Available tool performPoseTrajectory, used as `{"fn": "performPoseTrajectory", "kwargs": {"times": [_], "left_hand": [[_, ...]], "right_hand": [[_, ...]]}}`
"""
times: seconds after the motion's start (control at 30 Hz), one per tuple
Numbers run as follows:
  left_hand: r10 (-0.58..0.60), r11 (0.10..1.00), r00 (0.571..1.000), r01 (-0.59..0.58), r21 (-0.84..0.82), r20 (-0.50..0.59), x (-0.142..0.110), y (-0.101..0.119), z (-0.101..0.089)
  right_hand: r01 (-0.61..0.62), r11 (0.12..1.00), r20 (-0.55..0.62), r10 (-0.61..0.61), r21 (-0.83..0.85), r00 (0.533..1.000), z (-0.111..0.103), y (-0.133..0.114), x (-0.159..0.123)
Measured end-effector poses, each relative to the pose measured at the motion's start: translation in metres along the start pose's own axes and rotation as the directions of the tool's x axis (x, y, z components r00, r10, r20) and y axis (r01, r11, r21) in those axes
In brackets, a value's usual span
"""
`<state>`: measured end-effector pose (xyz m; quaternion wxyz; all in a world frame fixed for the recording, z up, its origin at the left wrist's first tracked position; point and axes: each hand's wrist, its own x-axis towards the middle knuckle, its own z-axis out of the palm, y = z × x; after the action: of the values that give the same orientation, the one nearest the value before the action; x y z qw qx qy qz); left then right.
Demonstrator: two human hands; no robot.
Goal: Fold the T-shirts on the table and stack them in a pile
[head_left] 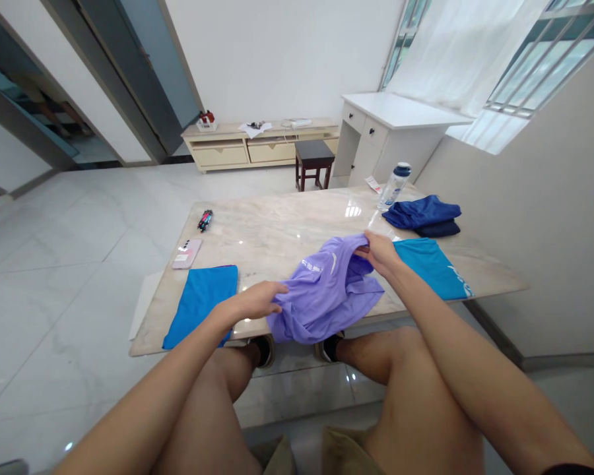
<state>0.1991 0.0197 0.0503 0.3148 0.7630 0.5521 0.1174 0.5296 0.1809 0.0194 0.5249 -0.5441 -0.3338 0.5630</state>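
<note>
A purple T-shirt [321,284] with white lettering is held up in loose folds over the table's near edge, its lower part hanging past it. My right hand [382,252] pinches it near the collar at the upper right. On the opposite side, the fingers and thumb of my left hand [258,300] close on the shirt's left edge. A folded blue cloth [202,297] lies to the left, partly behind my left forearm. Beside my right forearm is a folded teal garment [433,267] with white print.
On the marble-look table [257,224] are a phone [187,254], a bundle of pens [204,221], a water bottle [394,187] and dark blue folded clothes [423,214]. Beyond stand a dark stool [315,156], a low cabinet [222,156] and a white desk [400,109].
</note>
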Motion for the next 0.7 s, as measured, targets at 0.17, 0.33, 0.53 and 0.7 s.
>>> {"fn": "performPoseTrajectory", "kwargs": {"times": [0.17, 0.33, 0.53, 0.7], "left_hand": [[0.027, 0.993, 0.972, -0.052, -0.103, -0.235, 0.025, 0.036, 0.009], [-0.112, 0.991, 0.945, 0.128, 0.030, -0.306, 0.048, 0.046, 0.028], [-0.225, 0.834, 0.872, -0.058, -0.549, -0.434, 0.048, 0.014, -0.006], [-0.447, 0.550, 0.756, -0.190, -0.813, -0.479, 0.031, 0.001, -0.033]], "right_hand": [[0.093, 0.936, 0.212, -0.173, 0.339, 0.962, 0.067, -0.023, -0.028], [0.369, 0.894, 0.204, -0.423, 0.253, 0.883, 0.105, -0.037, -0.047], [0.763, 0.627, 0.174, -0.743, -0.158, 0.646, 0.063, -0.040, -0.025], [0.735, 0.417, 0.315, -0.709, -0.534, 0.631, 0.019, -0.010, 0.009]]}}
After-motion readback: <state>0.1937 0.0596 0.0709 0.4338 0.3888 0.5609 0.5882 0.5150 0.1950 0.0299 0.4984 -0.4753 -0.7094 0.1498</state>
